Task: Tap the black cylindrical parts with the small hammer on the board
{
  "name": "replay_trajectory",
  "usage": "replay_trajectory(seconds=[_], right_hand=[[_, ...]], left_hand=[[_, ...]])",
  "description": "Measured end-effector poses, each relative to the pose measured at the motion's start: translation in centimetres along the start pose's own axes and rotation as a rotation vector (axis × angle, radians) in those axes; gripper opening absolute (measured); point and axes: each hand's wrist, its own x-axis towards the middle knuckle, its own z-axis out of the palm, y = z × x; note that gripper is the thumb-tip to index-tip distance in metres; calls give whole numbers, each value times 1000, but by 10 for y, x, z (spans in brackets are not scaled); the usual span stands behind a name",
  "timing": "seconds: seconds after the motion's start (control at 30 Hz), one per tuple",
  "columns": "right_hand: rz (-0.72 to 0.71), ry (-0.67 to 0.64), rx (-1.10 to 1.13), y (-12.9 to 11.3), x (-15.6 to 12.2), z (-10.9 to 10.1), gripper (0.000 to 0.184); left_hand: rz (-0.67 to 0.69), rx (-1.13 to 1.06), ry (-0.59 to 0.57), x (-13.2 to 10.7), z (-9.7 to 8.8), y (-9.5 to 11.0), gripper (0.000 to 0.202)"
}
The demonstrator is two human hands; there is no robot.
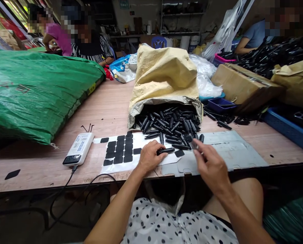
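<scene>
My left hand (pixel 151 155) is closed around a black pen-shaped tube (pixel 167 150), holding it low over the white sheet. My right hand (pixel 214 166) pinches a small dark patch (pixel 189 138) between thumb and fingertips. That patch is blurred; it resembles the black rounded-square stickers (pixel 119 148) laid in rows on the white backing sheet (pixel 138 166). One loose black sticker (pixel 179 153) lies between my hands. Just beyond them, a heap of black tubes (pixel 166 122) spills from the mouth of a yellow woven sack (pixel 164 74).
A grey board (pixel 225 149) lies under my right hand. To the left are a white power bank (pixel 79 149) with a cable and a large green sack (pixel 34 91). A cardboard box (pixel 243 84) and a blue tray (pixel 288 127) stand right. Several people sit across the table.
</scene>
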Motion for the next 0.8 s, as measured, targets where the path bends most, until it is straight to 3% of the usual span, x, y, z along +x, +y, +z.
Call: replay_trajectory(seconds=[0.13, 0.3, 0.47, 0.57, 0.67, 0.73, 0.8], right_hand=[[328, 107, -334, 51, 50, -19, 45], [557, -60, -454, 88, 87, -4, 43], [405, 67, -540, 88, 79, 28, 42], [330, 100, -578, 90, 74, 34, 40], [311, 93, -604, 94, 75, 35, 39], [305, 95, -623, 96, 75, 35, 38], [298, 100, -633, 97, 75, 36, 38]], left_hand=[[41, 55, -6, -1, -1, 1, 19], [40, 77, -24, 0, 1, -1, 17], [79, 8, -25, -1, -6, 3, 17], [177, -47, -34, -18, -14, 16, 20], [280, -45, -205, -53, -11, 31, 20], [317, 29, -341, -78, 0, 38, 19], [309, 167, -402, -98, 13, 42, 20]])
